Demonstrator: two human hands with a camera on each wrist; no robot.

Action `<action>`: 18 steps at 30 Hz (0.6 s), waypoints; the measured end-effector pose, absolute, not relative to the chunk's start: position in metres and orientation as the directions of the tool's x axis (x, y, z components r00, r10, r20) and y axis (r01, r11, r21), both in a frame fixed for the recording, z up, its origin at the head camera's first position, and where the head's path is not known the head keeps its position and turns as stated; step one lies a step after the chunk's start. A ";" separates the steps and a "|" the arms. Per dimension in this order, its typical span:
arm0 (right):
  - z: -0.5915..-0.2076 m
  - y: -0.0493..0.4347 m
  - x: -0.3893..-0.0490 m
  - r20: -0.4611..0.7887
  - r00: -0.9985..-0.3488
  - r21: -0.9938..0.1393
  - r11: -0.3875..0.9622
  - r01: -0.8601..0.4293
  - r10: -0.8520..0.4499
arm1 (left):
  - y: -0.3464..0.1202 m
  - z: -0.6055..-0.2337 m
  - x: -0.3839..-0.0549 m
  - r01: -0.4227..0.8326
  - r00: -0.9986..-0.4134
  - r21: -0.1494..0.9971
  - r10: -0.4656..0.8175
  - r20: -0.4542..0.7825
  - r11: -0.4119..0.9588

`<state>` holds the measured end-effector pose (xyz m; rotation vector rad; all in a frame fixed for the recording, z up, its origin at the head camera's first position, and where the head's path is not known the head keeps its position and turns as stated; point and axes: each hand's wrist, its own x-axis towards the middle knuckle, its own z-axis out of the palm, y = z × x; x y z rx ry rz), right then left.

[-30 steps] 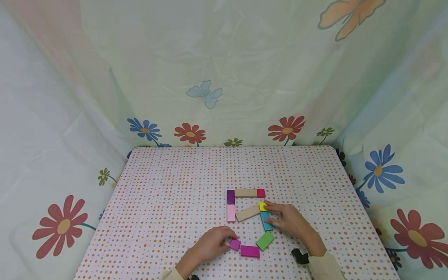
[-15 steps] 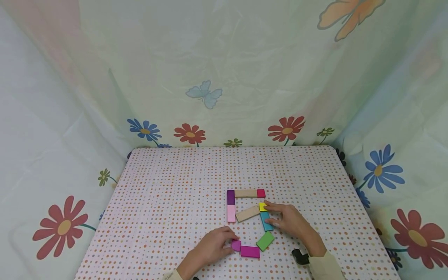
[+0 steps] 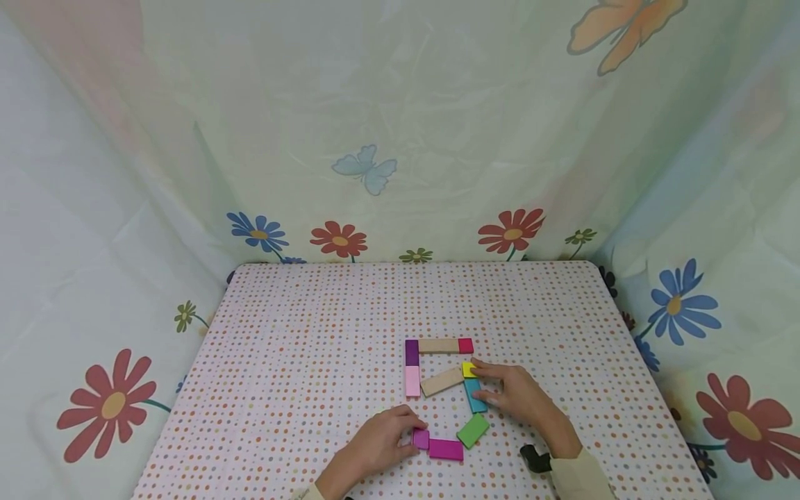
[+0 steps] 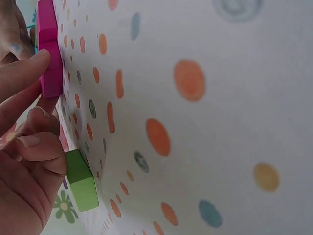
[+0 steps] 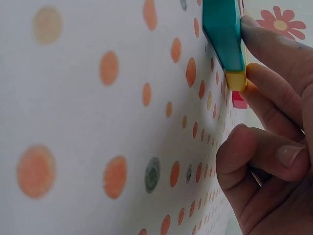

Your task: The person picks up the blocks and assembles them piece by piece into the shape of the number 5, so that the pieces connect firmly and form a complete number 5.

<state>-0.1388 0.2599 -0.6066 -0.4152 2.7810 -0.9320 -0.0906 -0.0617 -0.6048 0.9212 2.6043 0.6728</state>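
Observation:
My left hand (image 3: 382,439) pinches a small magenta block (image 3: 421,439) whose end meets a longer magenta block (image 3: 446,450). In the left wrist view, a green block (image 4: 82,182) shows right at its curled lower fingers; the hand hides that one from the head view. My right hand (image 3: 525,397) has its index fingertip at a small yellow block (image 3: 469,370) and its thumb on a teal block (image 3: 475,397). Another green block (image 3: 473,430) lies slanted between the teal and the longer magenta one. All these flat blocks form a curving line.
Farther up the line lie a plain wooden block (image 3: 441,382), a pink block (image 3: 412,381), a purple block (image 3: 412,352), a second wooden block (image 3: 439,346) and a red block (image 3: 465,345). A dotted cloth covers the table (image 3: 300,333); flowered curtains (image 3: 437,104) surround it.
My left hand has shifted slightly right, turning the small magenta block straighter and bringing it against the longer magenta block. The right hand has stayed in place.

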 end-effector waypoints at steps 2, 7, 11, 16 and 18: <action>-0.607 0.260 -0.139 -0.077 -0.944 -0.615 0.761 -0.208 -0.320 | -0.062 -0.604 -0.090 0.510 -0.750 0.519 0.650 -0.122 0.686; -0.609 0.261 -0.138 -0.070 -0.944 -0.613 0.760 -0.215 -0.323 | -0.062 -0.604 -0.089 0.509 -0.753 0.517 0.647 -0.119 0.688; -0.609 0.261 -0.138 -0.070 -0.945 -0.615 0.760 -0.211 -0.319 | -0.061 -0.605 -0.089 0.511 -0.755 0.514 0.646 -0.115 0.689; -0.610 0.260 -0.138 -0.074 -0.949 -0.619 0.760 -0.198 -0.308 | -0.062 -0.607 -0.089 0.514 -0.755 0.511 0.646 -0.111 0.689; -0.611 0.260 -0.138 -0.070 -0.949 -0.618 0.760 -0.202 -0.309 | -0.062 -0.607 -0.089 0.517 -0.755 0.512 0.647 -0.105 0.686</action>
